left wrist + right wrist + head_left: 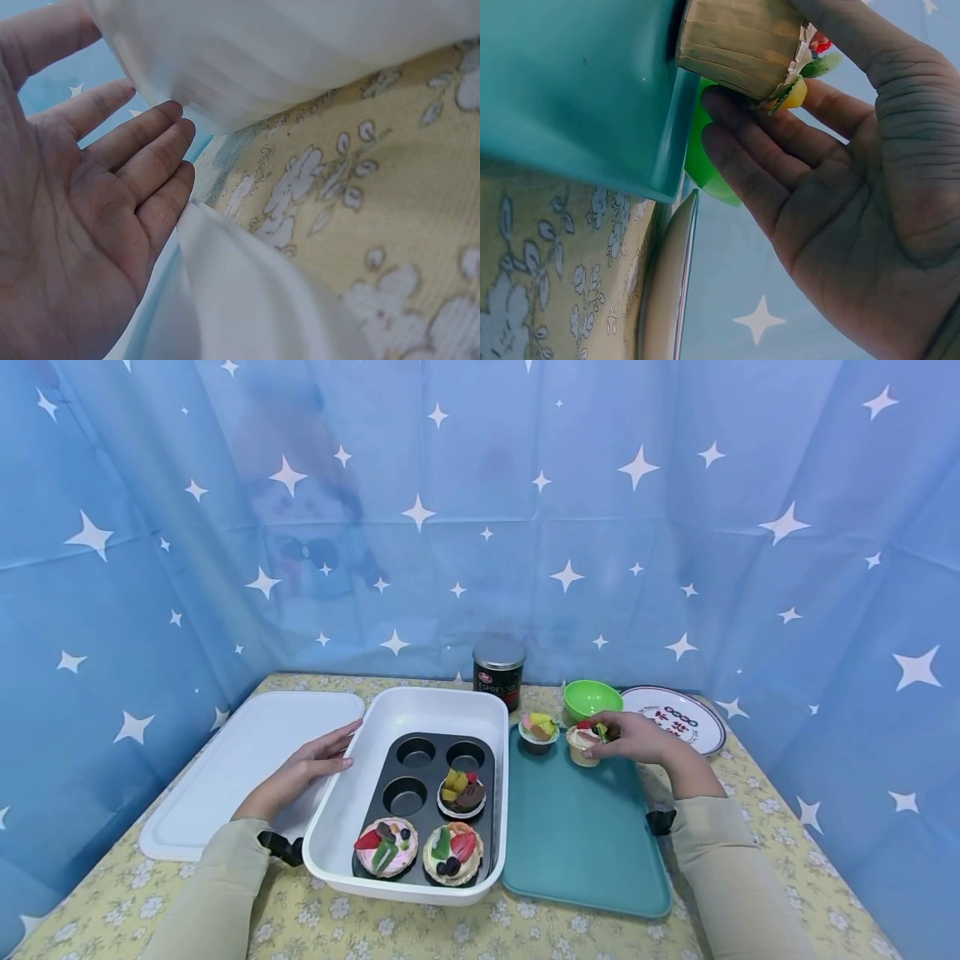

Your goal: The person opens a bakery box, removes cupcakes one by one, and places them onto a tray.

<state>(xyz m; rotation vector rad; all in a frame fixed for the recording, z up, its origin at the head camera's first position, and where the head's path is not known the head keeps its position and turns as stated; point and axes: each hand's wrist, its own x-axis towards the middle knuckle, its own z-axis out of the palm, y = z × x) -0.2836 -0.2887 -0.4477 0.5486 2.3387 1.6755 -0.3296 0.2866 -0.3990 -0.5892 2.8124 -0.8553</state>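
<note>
My right hand (636,738) holds a fruit-topped cupcake (580,745) by its sides over the back of the teal tray (585,839). In the right wrist view its pleated tan wrapper (739,41) shows, the thumb above and the fingers around its far side. A second cupcake (538,733) in a dark cup stands to its left on the tray. My left hand (315,762), fingers extended, touches the left rim of the deep white bin (405,893). Inside it lies a dark muffin pan (405,766), three decorated cupcakes in its near wells, among them a chocolate one (462,794).
A flat white lid (217,777) lies left of the bin. Behind stand an espresso tin (498,675) and a green bowl (592,700); a printed white plate (701,727) sits at the back right. A starry blue curtain (480,468) encloses the flowered tablecloth (780,827).
</note>
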